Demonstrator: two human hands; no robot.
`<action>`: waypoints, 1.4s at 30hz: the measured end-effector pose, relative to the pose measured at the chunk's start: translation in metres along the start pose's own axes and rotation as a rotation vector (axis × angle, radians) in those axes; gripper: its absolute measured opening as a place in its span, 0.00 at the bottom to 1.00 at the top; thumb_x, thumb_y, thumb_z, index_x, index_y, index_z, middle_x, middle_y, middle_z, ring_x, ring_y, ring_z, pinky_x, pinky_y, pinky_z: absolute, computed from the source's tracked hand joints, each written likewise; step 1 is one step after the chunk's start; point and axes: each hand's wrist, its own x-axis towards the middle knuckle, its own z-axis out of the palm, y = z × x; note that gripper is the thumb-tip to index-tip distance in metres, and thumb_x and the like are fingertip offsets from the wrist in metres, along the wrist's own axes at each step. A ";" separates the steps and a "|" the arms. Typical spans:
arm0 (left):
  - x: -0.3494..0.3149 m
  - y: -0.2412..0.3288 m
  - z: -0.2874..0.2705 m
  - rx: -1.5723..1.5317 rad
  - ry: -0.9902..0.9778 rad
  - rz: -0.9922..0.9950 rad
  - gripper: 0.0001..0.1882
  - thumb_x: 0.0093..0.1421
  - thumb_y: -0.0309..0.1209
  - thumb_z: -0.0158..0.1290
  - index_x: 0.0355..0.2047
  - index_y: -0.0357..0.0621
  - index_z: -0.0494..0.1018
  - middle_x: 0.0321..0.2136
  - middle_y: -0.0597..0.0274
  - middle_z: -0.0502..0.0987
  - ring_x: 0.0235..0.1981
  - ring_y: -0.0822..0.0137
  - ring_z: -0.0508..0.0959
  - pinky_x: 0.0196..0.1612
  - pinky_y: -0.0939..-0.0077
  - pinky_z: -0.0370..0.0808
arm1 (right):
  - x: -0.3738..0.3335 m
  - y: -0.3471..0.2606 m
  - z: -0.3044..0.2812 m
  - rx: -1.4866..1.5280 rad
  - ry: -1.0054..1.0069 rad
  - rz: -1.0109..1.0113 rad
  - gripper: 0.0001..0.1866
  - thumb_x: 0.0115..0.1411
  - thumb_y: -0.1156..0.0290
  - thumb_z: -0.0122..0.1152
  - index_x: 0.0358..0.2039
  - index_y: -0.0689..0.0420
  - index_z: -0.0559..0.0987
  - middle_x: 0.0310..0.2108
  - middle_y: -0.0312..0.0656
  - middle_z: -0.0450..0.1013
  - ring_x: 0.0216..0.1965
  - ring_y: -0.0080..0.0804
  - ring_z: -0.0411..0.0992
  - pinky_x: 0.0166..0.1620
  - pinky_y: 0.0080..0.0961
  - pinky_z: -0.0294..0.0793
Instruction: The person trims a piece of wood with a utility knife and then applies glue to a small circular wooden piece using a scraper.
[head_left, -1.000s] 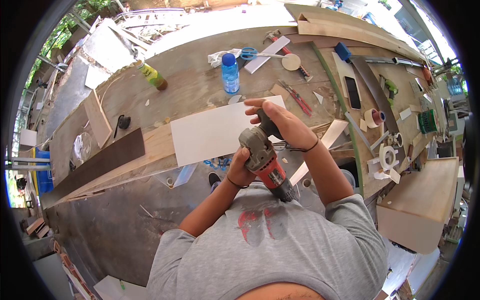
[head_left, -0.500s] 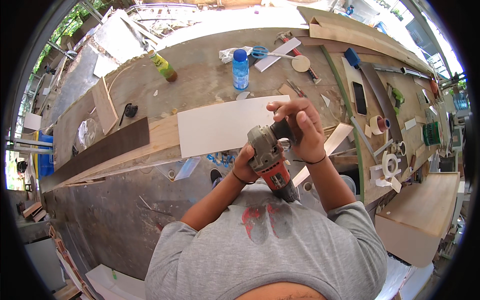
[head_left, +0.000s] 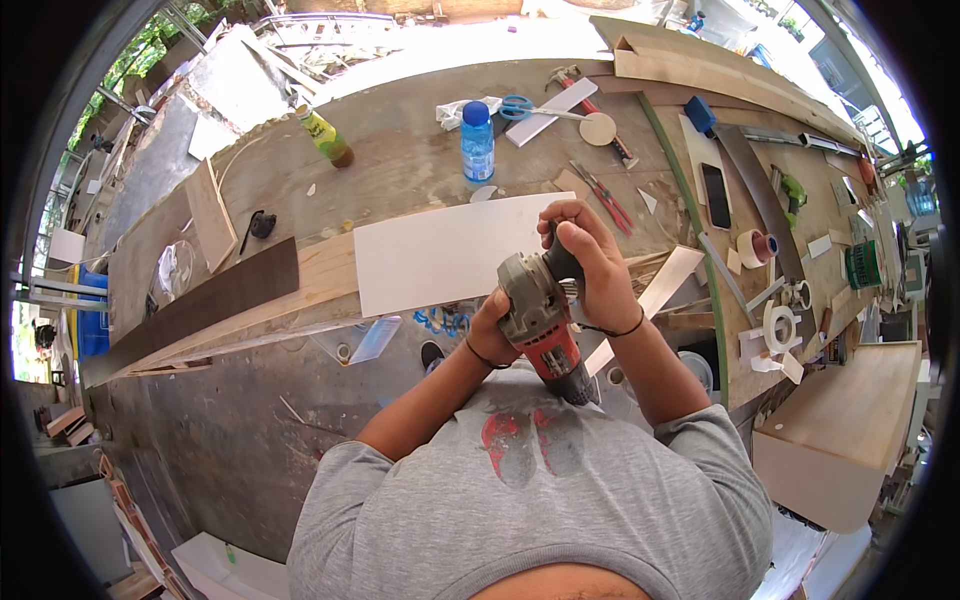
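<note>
A red and grey angle grinder [head_left: 540, 315] is held upright in front of my chest, its dark lower end close to my shirt. My left hand [head_left: 492, 325] grips its body from the left side. On the right, my right hand [head_left: 590, 258] is closed round the black knob-like part [head_left: 563, 262] at the grinder's head; the palm side is partly hidden. Beyond the tool lies a white rectangular board [head_left: 450, 253] on the workbench, its right end behind my right hand.
On the bench [head_left: 390, 150] stand a blue bottle [head_left: 478, 150] and a yellow-green bottle [head_left: 328, 140]. Beyond my right hand are red-handled pliers [head_left: 605, 200], a hammer [head_left: 610, 130] and blue scissors [head_left: 516, 108]. A phone [head_left: 716, 195] and tape rolls [head_left: 758, 247] lie right; a long dark strip [head_left: 220, 300] lies left.
My right hand's fingers, raised and spread before, have curled in round the grinder's black part. The grinder and my left hand have barely moved.
</note>
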 end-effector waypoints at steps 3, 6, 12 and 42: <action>-0.002 0.000 -0.001 -0.004 0.001 -0.001 0.44 0.47 0.55 0.58 0.55 0.38 0.57 0.45 0.50 0.70 0.45 0.56 0.75 0.49 0.59 0.73 | -0.002 0.005 0.000 -0.030 0.001 -0.061 0.15 0.60 0.62 0.47 0.40 0.60 0.70 0.35 0.36 0.67 0.37 0.21 0.62 0.44 0.17 0.60; -0.005 0.000 -0.003 -0.004 -0.007 -0.006 0.45 0.46 0.55 0.59 0.55 0.38 0.57 0.46 0.50 0.70 0.45 0.56 0.74 0.49 0.60 0.73 | -0.006 0.005 0.002 -0.001 0.004 -0.120 0.16 0.59 0.61 0.49 0.40 0.61 0.70 0.34 0.37 0.67 0.37 0.21 0.62 0.44 0.17 0.60; -0.005 0.000 0.007 -0.019 0.082 0.037 0.46 0.46 0.61 0.54 0.54 0.37 0.59 0.44 0.50 0.70 0.44 0.55 0.74 0.48 0.58 0.71 | -0.003 0.016 0.000 -0.054 -0.035 -0.310 0.14 0.57 0.68 0.52 0.41 0.62 0.69 0.36 0.39 0.66 0.37 0.23 0.62 0.44 0.22 0.62; 0.001 0.005 -0.016 -0.024 -0.039 0.107 0.40 0.53 0.67 0.38 0.50 0.43 0.61 0.41 0.55 0.67 0.43 0.59 0.70 0.49 0.57 0.68 | -0.004 0.061 -0.048 -0.191 0.074 0.130 0.35 0.55 0.59 0.61 0.57 0.62 0.59 0.51 0.53 0.66 0.54 0.38 0.64 0.52 0.32 0.65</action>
